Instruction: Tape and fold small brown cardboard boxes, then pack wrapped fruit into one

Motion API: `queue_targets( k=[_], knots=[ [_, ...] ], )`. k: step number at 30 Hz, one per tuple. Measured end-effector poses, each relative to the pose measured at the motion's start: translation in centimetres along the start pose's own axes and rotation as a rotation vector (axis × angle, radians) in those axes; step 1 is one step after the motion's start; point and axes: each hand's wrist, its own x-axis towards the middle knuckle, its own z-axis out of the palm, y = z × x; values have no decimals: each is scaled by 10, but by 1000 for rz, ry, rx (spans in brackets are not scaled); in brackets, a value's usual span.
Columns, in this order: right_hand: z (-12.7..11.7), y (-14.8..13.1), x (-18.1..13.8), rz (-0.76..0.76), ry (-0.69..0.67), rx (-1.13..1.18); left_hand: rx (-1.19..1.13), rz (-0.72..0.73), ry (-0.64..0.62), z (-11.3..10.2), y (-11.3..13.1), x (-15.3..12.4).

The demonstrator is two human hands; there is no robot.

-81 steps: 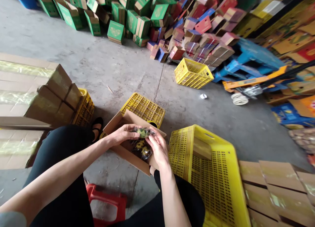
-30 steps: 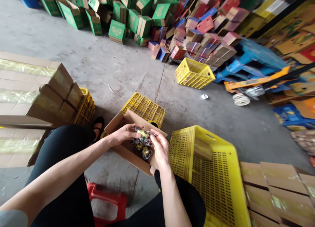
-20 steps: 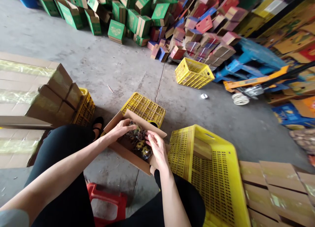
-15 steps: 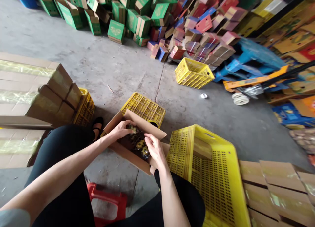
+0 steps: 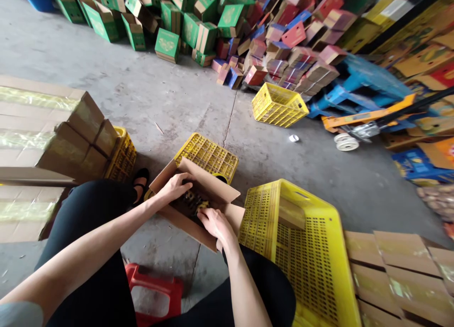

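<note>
An open cardboard box (image 5: 204,178) stands between my knees with its flaps folded outward. Inside lie several small yellow-and-black items (image 5: 203,205), some with a shiny, plastic-like surface; their kind is not clear. My left hand (image 5: 177,186) reaches in over the left side, fingers curled at the inner far wall, and what they grip, if anything, is hidden. From the right, my right hand (image 5: 214,223) bends down into the box, its fingers closed over one yellow-and-black item. My fingers cover part of the contents.
A yellow crate (image 5: 213,159) sits beyond the box, and a large yellow crate (image 5: 308,251) to its right holds a carton. Taped cartons (image 5: 39,128) are stacked left. A red stool (image 5: 173,291) is below me. Farther off are a yellow crate (image 5: 278,105), a pallet jack (image 5: 369,121) and heaped boxes (image 5: 205,22).
My right hand has moved down and slightly left, deeper into the box, onto the yellow-and-black items. My left hand has hardly shifted; the item beneath its fingers is no longer plainly visible.
</note>
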Motion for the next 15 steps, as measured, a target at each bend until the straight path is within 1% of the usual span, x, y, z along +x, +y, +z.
queue_targets(
  k=[5,8,12,15],
  knots=[
    [2,1,1,-3,-37,-32,-125,-20,-82,5,3,-2],
    [4,1,3,6,-8,-46,-141,-31,-89,5,4,-2],
    [1,-1,5,40,77,-60,-160,-44,-98,4,5,-3],
    [-4,0,5,45,246,-3,-172,-47,-110,3,7,-4]
  ],
)
